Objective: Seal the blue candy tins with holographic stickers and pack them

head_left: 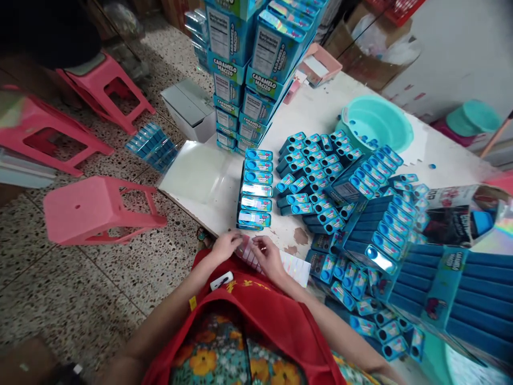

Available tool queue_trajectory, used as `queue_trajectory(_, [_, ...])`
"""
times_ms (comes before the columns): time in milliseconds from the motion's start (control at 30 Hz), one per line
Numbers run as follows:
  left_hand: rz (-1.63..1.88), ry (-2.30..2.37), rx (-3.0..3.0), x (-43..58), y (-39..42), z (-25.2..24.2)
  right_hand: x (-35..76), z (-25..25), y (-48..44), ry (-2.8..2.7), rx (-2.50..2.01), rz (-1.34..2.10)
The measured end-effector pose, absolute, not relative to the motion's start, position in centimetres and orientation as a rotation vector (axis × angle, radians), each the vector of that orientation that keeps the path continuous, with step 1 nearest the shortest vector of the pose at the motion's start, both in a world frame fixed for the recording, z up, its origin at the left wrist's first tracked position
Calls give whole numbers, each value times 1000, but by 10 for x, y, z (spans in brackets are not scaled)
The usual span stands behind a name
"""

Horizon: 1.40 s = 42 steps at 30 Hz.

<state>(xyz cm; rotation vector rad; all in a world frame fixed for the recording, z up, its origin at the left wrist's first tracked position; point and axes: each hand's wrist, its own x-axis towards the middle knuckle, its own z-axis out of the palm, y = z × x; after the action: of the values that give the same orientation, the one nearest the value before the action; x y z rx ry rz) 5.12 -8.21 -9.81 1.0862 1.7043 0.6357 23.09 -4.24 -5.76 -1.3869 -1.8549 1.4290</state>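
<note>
My left hand (225,246) and my right hand (269,258) meet at the near edge of the white table (304,107), both with fingers curled on a shiny holographic sticker sheet (294,266) that lies there. Just beyond my hands stands a neat column of small blue candy boxes (255,188). To the right lies a big loose heap of the same blue boxes (336,176).
Tall stacks of blue "Caramelo Macizo" display cartons (250,64) stand at the table's far left. A teal basin (377,123) sits behind the heap. Pink plastic stools (100,206) stand on the speckled floor to the left, with a tray of blue boxes (152,145) and a white box (190,107).
</note>
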Motion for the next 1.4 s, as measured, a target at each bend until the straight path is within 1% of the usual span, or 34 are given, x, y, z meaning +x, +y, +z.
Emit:
queue_trajectory(133, [704, 1633, 925, 73, -80, -112, 219, -90, -49, -2136, -1377, 1214])
queue_trajectory(267, [729, 1619, 880, 69, -77, -108, 215, -98, -48, -2257, -1367, 1118])
queue_trajectory(500, [769, 1684, 742, 74, -76, -106, 218, -90, -52, -2438, -1282, 1023])
queue_trajectory(767, [832, 1647, 686, 72, -73, -108, 221, -81, -52, -2513, -1320, 926])
queue_trajectory(933, [814, 1704, 714, 73, -69, -112, 218, -74, -44, -2824, -1124, 779])
queue_trajectory(1033, [773, 1762, 746, 69, -72, -111, 217, -53, -44, -2890, -1015, 879])
queue_trajectory(1133, [791, 1848, 760, 60, -85, -84, 218, -9, -41, -2713, -988, 1143])
queue_trajectory(1233, [1023, 1812, 801, 48, -101, -28, 217, 45, -30, -2462, -973, 1380])
queue_trajectory(1300, [1099, 1640, 904, 42, -103, 13, 213, 75, -20, -2313, -973, 1461])
queue_trajectory(1400, [994, 1493, 945, 39, -89, 57, 204, 96, -4, -2126, -1007, 1432])
